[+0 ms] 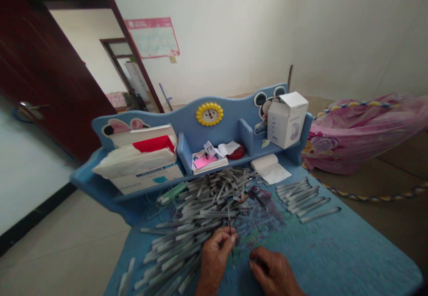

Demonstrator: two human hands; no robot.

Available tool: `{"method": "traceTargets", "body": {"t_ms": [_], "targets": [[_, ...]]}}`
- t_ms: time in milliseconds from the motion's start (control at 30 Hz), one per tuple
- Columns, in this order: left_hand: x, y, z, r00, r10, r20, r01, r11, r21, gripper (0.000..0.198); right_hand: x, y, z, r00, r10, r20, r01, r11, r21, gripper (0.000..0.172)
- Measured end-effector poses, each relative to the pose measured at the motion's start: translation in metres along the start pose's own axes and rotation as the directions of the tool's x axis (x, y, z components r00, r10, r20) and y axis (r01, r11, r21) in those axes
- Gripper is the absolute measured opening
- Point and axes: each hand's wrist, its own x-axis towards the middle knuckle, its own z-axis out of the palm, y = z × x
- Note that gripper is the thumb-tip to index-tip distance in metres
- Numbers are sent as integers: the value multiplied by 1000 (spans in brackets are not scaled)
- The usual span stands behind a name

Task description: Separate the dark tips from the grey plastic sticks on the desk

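Note:
Near the bottom middle, my left hand [217, 253] pinches a thin dark rod [230, 229], like a pen refill, held roughly upright over the blue table [334, 242]. My right hand [272, 267] rests to its right with curled fingers; whether anything is inside them is hidden. A large pile of grey, translucent pen-like tubes [180, 242] spreads beside and beyond my left hand. Farther right, several dark-tipped tubes [301, 198] lie side by side. A dark pen [259, 199] lies between the pile and that row.
A blue shelf [187, 108] stands along the table's back, with a yellow clock [209, 114], a white box [287, 120] and papers in a carton [147, 171]. Tissue [270, 169] lies before it. Pink cloth [351, 140] hangs at the right beside a striped rope.

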Motion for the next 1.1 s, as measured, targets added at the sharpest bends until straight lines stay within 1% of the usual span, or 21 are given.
{"method": "traceTargets", "body": {"t_ms": [100, 200, 333, 433, 600, 733, 800, 967, 1100], "targets": [[0, 0, 1, 1000, 12, 6, -13, 1000, 11, 32, 0, -2, 0, 999, 32, 20, -33, 999, 43, 13], [-3, 2, 2, 998, 64, 27, -65, 997, 52, 30, 0, -4, -1, 996, 85, 8, -85, 991, 108, 15], [-10, 10, 7, 981, 176, 81, -190, 954, 230, 21, 1, -5, -3, 981, 193, -6, -185, 944, 272, 19], [-16, 16, 13, 952, 271, 145, -305, 890, 340, 15, 2, -3, -5, 966, 259, 7, -237, 874, 425, 26], [-22, 20, 19, 884, 374, 281, -463, 789, 404, 12, 2, 2, -5, 949, 312, 41, -273, 756, 595, 35], [-24, 25, 22, 820, 402, 408, -558, 722, 409, 13, 2, 4, -5, 946, 321, 47, -270, 699, 662, 35], [-25, 27, 23, 798, 397, 453, -583, 700, 413, 15, 2, 4, -6, 945, 322, 52, -268, 679, 683, 34], [-26, 30, 27, 769, 376, 517, -607, 683, 406, 16, 2, 4, -8, 946, 319, 59, -263, 647, 716, 33], [-27, 37, 27, 770, 356, 529, -601, 685, 413, 14, 3, 0, -13, 948, 316, 48, -248, 634, 733, 34]]}}
